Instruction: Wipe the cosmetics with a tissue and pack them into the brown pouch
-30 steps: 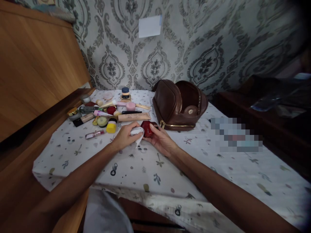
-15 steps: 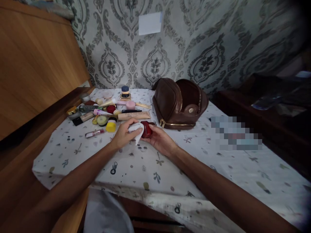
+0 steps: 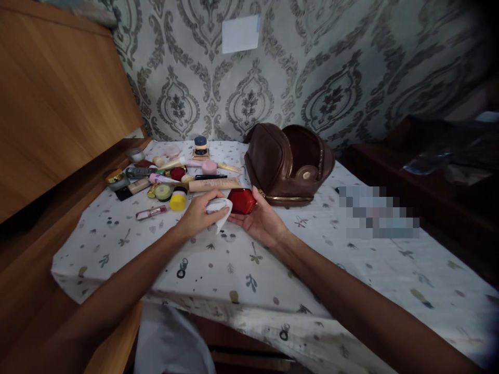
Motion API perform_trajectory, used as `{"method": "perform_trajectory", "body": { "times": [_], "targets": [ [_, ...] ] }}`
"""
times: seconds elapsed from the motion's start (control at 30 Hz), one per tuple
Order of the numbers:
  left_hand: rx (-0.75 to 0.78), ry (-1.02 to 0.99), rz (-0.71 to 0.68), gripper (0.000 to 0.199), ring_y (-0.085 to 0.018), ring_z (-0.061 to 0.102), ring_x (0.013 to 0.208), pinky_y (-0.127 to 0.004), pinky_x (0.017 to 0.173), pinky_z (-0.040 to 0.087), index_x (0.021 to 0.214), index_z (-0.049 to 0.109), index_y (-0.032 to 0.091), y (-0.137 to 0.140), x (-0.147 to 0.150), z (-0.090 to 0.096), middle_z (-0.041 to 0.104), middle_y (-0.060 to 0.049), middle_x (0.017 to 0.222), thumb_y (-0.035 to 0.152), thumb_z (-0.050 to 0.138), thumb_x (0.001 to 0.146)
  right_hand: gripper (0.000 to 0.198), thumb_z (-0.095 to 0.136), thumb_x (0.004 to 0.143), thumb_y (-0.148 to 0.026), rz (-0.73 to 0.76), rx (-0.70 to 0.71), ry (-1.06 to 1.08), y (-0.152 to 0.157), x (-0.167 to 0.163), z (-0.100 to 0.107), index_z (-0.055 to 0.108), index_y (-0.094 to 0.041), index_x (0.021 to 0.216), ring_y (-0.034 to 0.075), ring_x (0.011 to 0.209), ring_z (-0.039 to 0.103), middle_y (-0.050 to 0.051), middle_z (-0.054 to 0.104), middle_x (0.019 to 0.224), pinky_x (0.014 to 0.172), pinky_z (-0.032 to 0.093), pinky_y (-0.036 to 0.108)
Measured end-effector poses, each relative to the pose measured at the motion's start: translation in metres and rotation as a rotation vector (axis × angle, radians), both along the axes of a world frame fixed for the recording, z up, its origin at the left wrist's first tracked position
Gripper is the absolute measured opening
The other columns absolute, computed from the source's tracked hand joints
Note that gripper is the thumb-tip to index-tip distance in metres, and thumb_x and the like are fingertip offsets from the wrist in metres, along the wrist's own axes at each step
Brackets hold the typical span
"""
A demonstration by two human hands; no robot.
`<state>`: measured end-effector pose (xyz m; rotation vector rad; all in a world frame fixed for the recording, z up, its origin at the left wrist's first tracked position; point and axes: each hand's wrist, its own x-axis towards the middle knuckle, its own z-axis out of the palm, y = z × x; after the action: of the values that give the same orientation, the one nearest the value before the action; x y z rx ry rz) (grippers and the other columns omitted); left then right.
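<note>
My left hand [image 3: 197,214] pinches a folded white wipe [image 3: 220,209], whose loose end hangs below the fingers. Just right of it, my right hand [image 3: 265,219] holds a shiny red angular compact [image 3: 241,201] by its edges, thumb on the right side and fingers underneath. Its broad red face is turned up toward me. The wipe is close against the compact's left edge; whether they touch I cannot tell. Behind my hands lies a beige squeeze tube [image 3: 214,184], and left of them a yellow-lidded jar [image 3: 178,200] and a lip gloss tube [image 3: 151,213].
A brown leather cosmetic bag [image 3: 268,156] stands unzipped behind my right hand. Several makeup items, among them a green jar [image 3: 162,192] and a blue-lidded jar [image 3: 200,143], cover the back left of the patterned cloth [image 3: 218,275]. A wooden cabinet [image 3: 66,98] borders the left.
My right hand has turned the red compact, so its broad face now shows instead of a narrower side. The left hand with the wipe has barely moved.
</note>
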<state>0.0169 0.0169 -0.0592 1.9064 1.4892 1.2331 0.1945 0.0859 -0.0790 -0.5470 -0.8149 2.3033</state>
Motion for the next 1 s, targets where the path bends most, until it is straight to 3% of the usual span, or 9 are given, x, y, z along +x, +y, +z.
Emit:
{"method": "perform_trajectory", "body": {
  "times": [0.5, 0.73, 0.83, 1.0],
  "targets": [
    [0.061, 0.129, -0.062, 0.019, -0.016, 0.060, 0.075, -0.025, 0.071, 0.046, 0.092, 0.061, 0.018, -0.001, 0.008, -0.005, 0.068, -0.001, 0.086, 0.035, 0.063, 0.082, 0.045, 0.056, 0.091, -0.059, -0.119, -0.081, 0.022, 0.003, -0.004, -0.006, 0.069, -0.017, 0.097, 0.020, 0.082, 0.072, 0.008, 0.077, 0.090, 0.087, 0.059, 0.037],
    [0.054, 0.027, -0.069, 0.022, -0.014, 0.056, 0.069, -0.024, 0.065, 0.044, 0.092, 0.061, 0.018, -0.005, 0.009, -0.002, 0.065, 0.000, 0.080, 0.038, 0.064, 0.082, 0.023, 0.078, 0.080, -0.039, -0.138, 0.121, -0.012, -0.004, -0.005, -0.005, 0.067, -0.022, 0.091, 0.015, 0.077, 0.069, 0.000, 0.075, 0.088, 0.073, 0.060, 0.030],
    [0.053, -0.058, -0.025, 0.024, -0.013, 0.055, 0.070, -0.023, 0.065, 0.044, 0.092, 0.061, 0.018, -0.005, 0.007, 0.000, 0.064, 0.001, 0.080, 0.040, 0.064, 0.082, 0.030, 0.084, 0.071, -0.033, -0.160, 0.203, -0.043, -0.008, -0.005, -0.002, 0.063, -0.022, 0.090, 0.013, 0.073, 0.067, -0.002, 0.073, 0.085, 0.070, 0.059, 0.030],
    [0.023, -0.172, 0.084, 0.026, -0.014, 0.054, 0.073, -0.023, 0.065, 0.043, 0.090, 0.060, 0.018, 0.000, 0.000, 0.000, 0.060, 0.001, 0.079, 0.041, 0.065, 0.080, 0.057, 0.088, 0.061, -0.024, -0.208, 0.359, -0.155, -0.012, -0.006, -0.001, 0.057, -0.026, 0.108, 0.013, 0.079, 0.064, -0.004, 0.068, 0.092, 0.073, 0.056, 0.028]
  ]
}}
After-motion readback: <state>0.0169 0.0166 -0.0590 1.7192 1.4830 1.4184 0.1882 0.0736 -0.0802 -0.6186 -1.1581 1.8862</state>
